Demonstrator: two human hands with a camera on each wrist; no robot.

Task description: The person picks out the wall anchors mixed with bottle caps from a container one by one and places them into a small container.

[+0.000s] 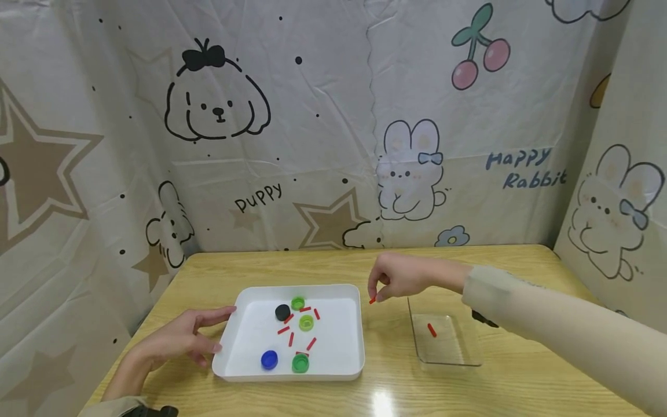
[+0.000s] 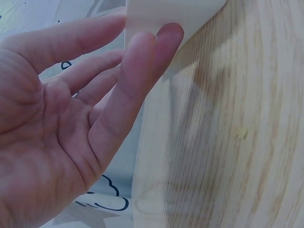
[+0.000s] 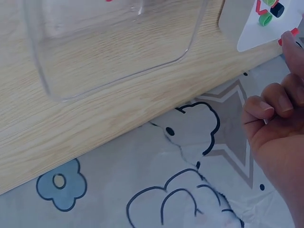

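Between thumb and fingertips, my right hand (image 1: 398, 276) pinches a short red stick (image 1: 372, 300), held over the table just past the right rim of a white tray (image 1: 333, 347). My left hand (image 1: 177, 337) touches the tray's left side with extended fingers. In the left wrist view, its fingertips meet the white wall (image 2: 171, 12). Inside the tray lie several red sticks (image 1: 291, 339) and round caps: one black (image 1: 282, 313), one blue (image 1: 269, 359), and green ones (image 1: 300, 364). A clear box (image 1: 443, 350) to the right holds a red stick (image 1: 432, 330).
Both containers stand on a wood-grain table (image 1: 385, 370). A printed cloth (image 1: 323, 145) hangs along the back and sides of the table. The right forearm (image 1: 547, 318) reaches in above the clear box's far right side.
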